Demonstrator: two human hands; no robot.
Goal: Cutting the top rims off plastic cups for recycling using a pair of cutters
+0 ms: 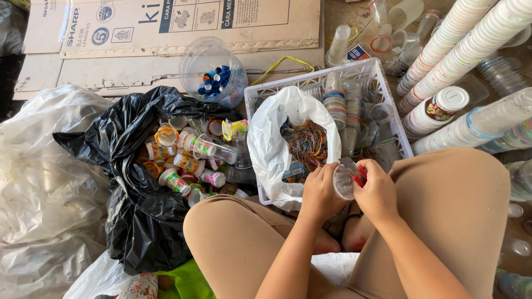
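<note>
clear plastic cup point(343, 181) held between both hands, mouth toward camera; left hand point(320, 191) cradles it, right hand point(377, 191) closes its grip on a red tool point(360, 176) at the rim.

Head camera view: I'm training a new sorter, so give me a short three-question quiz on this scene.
1. True or false: both hands hold the clear plastic cup.
2. What holds the printed cups? A) black bag B) white crate C) cardboard
3. What fills the white bag in the white crate?

Key: 1 true, left hand and right hand both grip it; 2 A, the black bag; 3 coloured rubber bands.
</note>
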